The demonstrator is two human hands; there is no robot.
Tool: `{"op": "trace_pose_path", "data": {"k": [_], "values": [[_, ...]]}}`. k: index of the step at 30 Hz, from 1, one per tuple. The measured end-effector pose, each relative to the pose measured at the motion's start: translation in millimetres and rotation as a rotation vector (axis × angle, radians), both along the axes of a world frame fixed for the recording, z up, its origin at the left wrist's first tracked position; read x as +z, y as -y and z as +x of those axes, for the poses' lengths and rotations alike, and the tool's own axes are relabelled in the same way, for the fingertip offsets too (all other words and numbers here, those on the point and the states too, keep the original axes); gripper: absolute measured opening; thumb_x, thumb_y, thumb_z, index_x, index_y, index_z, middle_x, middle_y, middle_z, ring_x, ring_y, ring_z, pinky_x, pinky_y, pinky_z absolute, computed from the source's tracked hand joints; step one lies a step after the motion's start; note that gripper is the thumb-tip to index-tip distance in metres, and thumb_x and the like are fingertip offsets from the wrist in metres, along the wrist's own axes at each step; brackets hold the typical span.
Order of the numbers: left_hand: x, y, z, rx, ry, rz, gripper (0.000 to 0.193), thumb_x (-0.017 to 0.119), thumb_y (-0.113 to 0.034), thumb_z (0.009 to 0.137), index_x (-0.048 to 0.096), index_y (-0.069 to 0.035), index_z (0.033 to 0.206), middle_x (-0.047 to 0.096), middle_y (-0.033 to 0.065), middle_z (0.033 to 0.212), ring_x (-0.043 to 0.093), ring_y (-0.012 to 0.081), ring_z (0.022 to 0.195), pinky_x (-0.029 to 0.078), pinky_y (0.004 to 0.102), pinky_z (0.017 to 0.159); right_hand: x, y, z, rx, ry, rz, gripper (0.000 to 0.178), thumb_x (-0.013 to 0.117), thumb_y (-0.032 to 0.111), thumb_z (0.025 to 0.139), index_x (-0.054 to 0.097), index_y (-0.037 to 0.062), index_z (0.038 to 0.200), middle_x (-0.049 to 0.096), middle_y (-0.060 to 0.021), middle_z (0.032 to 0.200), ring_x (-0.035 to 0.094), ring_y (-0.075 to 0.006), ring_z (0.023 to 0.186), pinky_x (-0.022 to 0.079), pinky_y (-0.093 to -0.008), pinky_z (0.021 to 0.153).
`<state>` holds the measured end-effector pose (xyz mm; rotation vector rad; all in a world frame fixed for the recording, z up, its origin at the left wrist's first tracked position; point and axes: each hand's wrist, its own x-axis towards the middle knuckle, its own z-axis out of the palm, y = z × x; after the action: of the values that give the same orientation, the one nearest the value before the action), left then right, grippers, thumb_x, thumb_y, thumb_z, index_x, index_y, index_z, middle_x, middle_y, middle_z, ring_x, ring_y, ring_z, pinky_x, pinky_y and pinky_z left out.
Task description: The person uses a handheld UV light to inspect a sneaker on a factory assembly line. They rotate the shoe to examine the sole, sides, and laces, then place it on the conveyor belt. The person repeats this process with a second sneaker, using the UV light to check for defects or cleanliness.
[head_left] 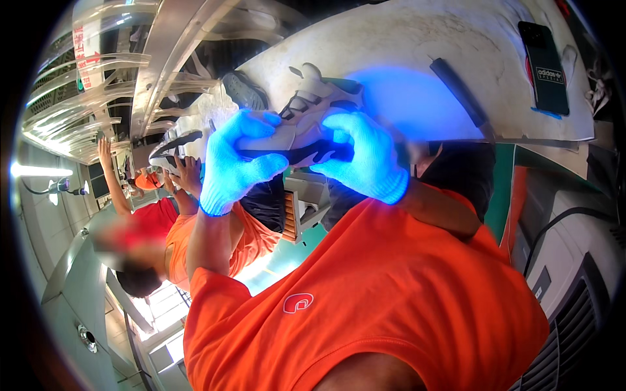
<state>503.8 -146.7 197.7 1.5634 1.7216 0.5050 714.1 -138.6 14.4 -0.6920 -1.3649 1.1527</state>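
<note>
A grey and white sneaker [303, 117] with dark side panels is held sideways between my two hands, above the near edge of the worktable. My left hand [236, 161], in a knit glove lit bright blue, grips one end with the thumb below and fingers over the upper. At the other end my right hand [370, 158], gloved the same way, has its thumb and fingers closed round the shoe. Part of the sole and some fingertips are hidden. Blue light [417, 104] falls on the table surface just beyond my right hand.
A dark pen-like tool [460, 94] and a dark phone-shaped object [546, 72] lie on the pale table [430, 32]. A dark shoe [244, 90] stands behind the sneaker. On the left, a co-worker [208, 234] handles another shoe [173, 148] beside clear curved tubes [111, 62].
</note>
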Motion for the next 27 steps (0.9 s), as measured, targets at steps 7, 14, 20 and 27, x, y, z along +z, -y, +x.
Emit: {"op": "trace_pose_path", "data": {"k": [7,14,20,27], "values": [[1,-9,-7,-0.198,-0.392,0.050,0.077,0.104,-0.043,0.069,0.073,-0.001,0.126,0.071,0.0148,0.129,0.070,0.0287,0.121,0.055,0.0399,0.104,11,-8,-7,0.059,0.178,0.004,0.065,0.101,0.023,0.074,0.064,0.0112,0.127,0.073,-0.0075,0.108,0.077,-0.0279,0.098,0.060,-0.0449,0.080],[-2,-8,3,-0.085,-0.515,-0.061,0.073,0.104,-0.031,0.070,0.072,0.000,0.129,0.078,0.0097,0.113,0.074,0.0147,0.100,0.061,0.0317,0.090,11,-9,-15,0.034,0.199,0.032,0.062,0.098,0.026,0.076,0.064,0.0103,0.126,0.071,-0.0096,0.108,0.074,-0.0315,0.102,0.060,-0.0473,0.083],[8,-9,24,-0.099,-0.593,-0.034,0.080,0.105,-0.049,0.066,0.073,0.001,0.120,0.080,0.0181,0.110,0.079,0.0273,0.101,0.062,0.0407,0.090,-17,8,0,-0.075,0.169,0.099,0.061,0.100,0.026,0.074,0.065,0.0082,0.120,0.068,-0.0120,0.108,0.071,-0.0350,0.100,0.059,-0.0481,0.083],[17,-16,36,0.025,-0.384,-0.163,0.072,0.103,-0.031,0.068,0.074,0.000,0.126,0.078,0.0094,0.113,0.073,0.0167,0.103,0.060,0.0339,0.094,-34,22,4,-0.043,0.172,0.019,0.054,0.100,0.020,0.072,0.063,0.0063,0.109,0.066,-0.0127,0.103,0.069,-0.0356,0.092,0.057,-0.0475,0.078]]}}
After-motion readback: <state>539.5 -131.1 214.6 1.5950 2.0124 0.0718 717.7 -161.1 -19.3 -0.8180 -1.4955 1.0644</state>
